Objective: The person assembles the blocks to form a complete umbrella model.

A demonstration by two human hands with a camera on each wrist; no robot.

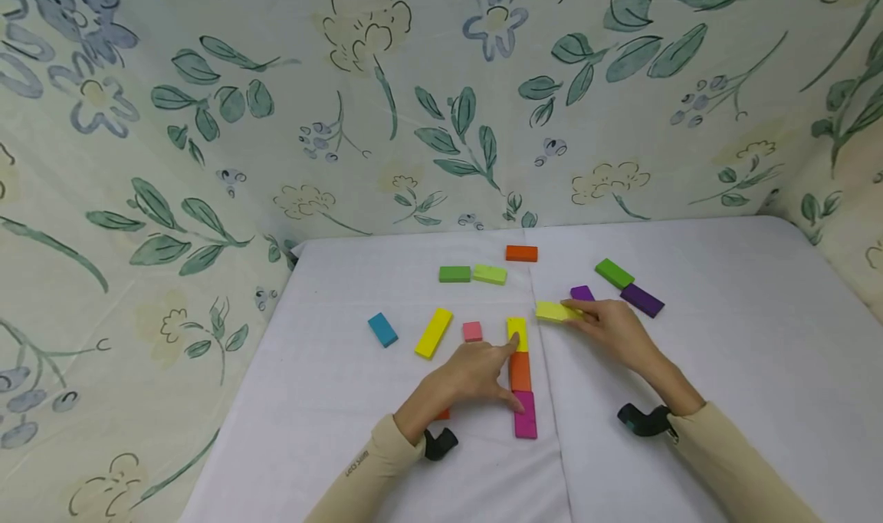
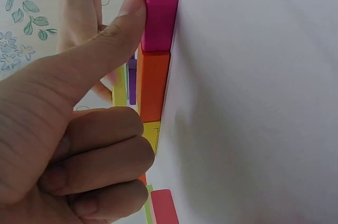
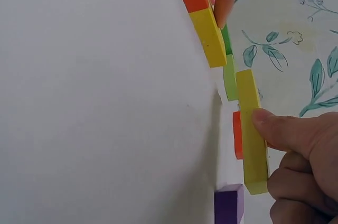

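A yellow block [image 1: 516,325], an orange block [image 1: 520,371] and a magenta block [image 1: 526,423] lie end to end in a row on the white cloth. My left hand [image 1: 469,373] spans this row, index finger touching the yellow block and straight thumb against the magenta one; in the left wrist view its other fingers are curled under. Just right of the row's far end, my right hand [image 1: 621,335] pinches a lighter yellow block [image 3: 251,134]. That block appears raised off the cloth in the right wrist view. Beyond it sits a purple block [image 1: 582,293], partly hidden.
Blue [image 1: 382,330], long yellow [image 1: 434,333] and pink [image 1: 472,331] blocks lie left of the row. Farther back are green [image 1: 454,274], light green [image 1: 490,275] and orange-red [image 1: 521,254] blocks. Another green block [image 1: 614,274] touches a dark purple block [image 1: 642,300] at right.
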